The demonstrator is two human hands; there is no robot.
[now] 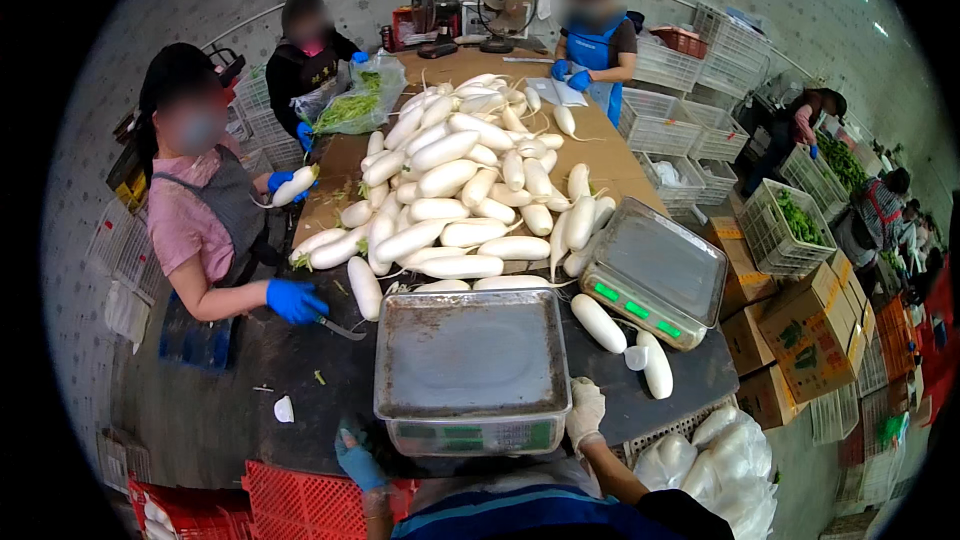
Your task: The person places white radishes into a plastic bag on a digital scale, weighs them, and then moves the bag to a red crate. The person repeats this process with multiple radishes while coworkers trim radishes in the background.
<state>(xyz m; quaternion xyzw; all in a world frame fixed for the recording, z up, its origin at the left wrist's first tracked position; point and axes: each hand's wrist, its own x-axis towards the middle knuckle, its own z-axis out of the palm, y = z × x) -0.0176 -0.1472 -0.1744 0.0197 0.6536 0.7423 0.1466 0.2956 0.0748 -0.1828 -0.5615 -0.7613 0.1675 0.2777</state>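
Before me on the dark tabletop stands a digital scale (472,356) with a bare, stained metal pan. My left hand (361,457), in a blue glove, is at the table's near edge, left of the scale; no held thing shows in it. My right hand (585,411), in a whitish glove, lies against the scale's right front corner, its fingertips partly hidden. Beyond the scale rises a large heap of white daikon radishes (450,180). To the right, a second scale (656,270) sits tilted in view with lit green displays. Two loose radishes (598,322) lie between the scales and my right hand.
At left a person's gloved hand (296,302) holds a curved knife (341,328); their other holds a radish (295,186). Two more people stand at the far end. Red crates (300,506), plastic-bagged goods (705,465), cartons (814,330) and white crates (667,120) surround the table.
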